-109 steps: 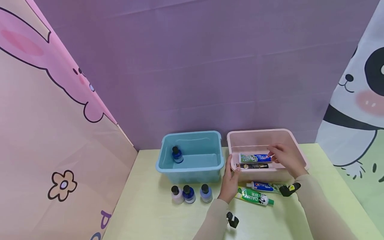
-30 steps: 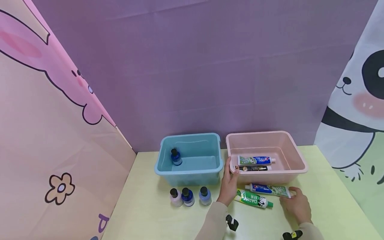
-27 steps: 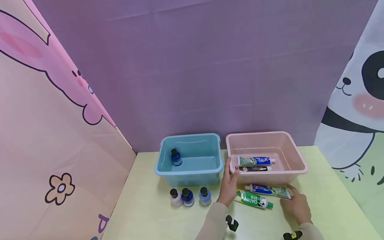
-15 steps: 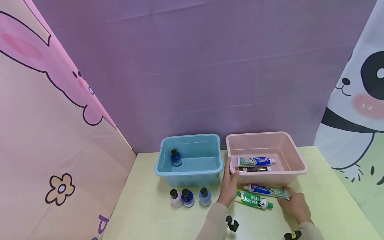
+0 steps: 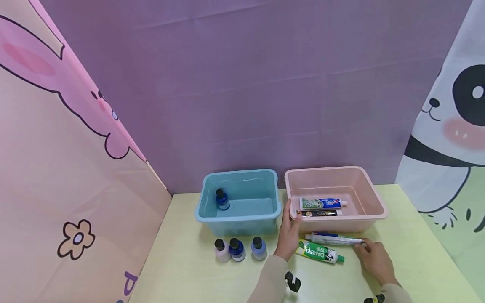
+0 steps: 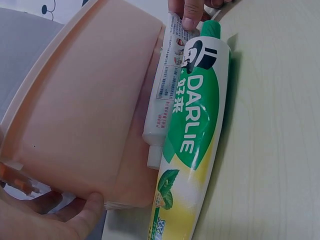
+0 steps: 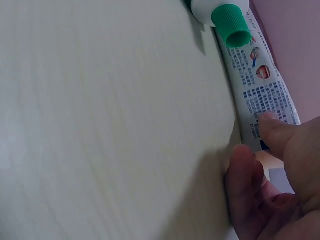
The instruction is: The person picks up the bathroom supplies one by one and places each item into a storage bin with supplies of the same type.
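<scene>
"What's biggest?"
"A pale yellow-green desk [image 5: 189, 269], bearing a pink rectangular plastic tub [image 5: 337, 226] and, to its left, a light-blue rectangular plastic tub [image 5: 242, 228]."

"And the hands?"
"The left hand [image 5: 288, 237] still holds the pink tub's near left corner. The right hand [image 5: 376, 259] pinches the flat end of a blue, green and white toothpaste tube [image 5: 333, 240], between the pink tub and a green, yellow and white toothpaste tube [image 5: 316, 251]."

"What's changed?"
"Half a second ago the pinched tube showed its coloured front; now its white back is turned up. I'd judge it properly gripped, though whether it's off the desk I can't tell. Inside the pink tub lie a blue-and-green tube [image 5: 322, 203] and a slimmer black tube [image 5: 322, 213]."

"Smaller things?"
"Black-capped round bottles: a dark blue bottle [image 5: 222, 200] inside the blue tub; a pale pink bottle [image 5: 222, 252], second dark blue bottle [image 5: 237, 251] and lilac bottle [image 5: 259, 249] before it."

"Any writing?"
"DARLIE and 好来 on the green tube. The white back's fine print and the bottle labels are too small to read."
</scene>
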Tool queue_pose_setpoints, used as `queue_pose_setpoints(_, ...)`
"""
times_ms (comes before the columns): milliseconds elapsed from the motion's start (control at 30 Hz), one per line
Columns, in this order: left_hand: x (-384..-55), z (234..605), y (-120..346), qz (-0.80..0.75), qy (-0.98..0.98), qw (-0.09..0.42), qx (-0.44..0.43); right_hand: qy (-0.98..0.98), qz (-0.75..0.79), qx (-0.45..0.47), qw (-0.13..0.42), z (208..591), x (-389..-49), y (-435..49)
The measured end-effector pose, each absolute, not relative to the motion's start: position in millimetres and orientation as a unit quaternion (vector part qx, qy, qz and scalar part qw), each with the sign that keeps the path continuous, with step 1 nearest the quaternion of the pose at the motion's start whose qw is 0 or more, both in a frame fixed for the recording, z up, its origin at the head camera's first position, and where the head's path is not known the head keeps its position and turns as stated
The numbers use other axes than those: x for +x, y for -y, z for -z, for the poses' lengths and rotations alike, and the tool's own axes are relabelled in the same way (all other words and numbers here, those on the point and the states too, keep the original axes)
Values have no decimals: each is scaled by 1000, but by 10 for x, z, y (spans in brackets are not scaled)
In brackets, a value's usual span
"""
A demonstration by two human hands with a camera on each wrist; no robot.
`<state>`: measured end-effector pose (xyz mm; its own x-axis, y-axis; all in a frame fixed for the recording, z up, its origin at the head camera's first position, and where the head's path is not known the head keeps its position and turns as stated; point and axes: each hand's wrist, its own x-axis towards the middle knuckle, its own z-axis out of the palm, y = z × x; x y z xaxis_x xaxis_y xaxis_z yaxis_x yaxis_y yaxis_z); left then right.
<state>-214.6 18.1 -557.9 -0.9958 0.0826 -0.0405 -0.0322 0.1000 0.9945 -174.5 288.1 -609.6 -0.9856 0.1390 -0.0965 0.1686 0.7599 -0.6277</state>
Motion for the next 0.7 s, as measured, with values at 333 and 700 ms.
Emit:
queue_pose_setpoints(333, -2141, 5574, -188, -671, -740, 44, 21, -894, 433, 106, 45, 6115, -1656, -2931)
queue_pose_setpoints(700, -2138, 5572, -188, -669, -742, 41, 20, -776, 608, 156, 66, 6131, -1591, -3011)
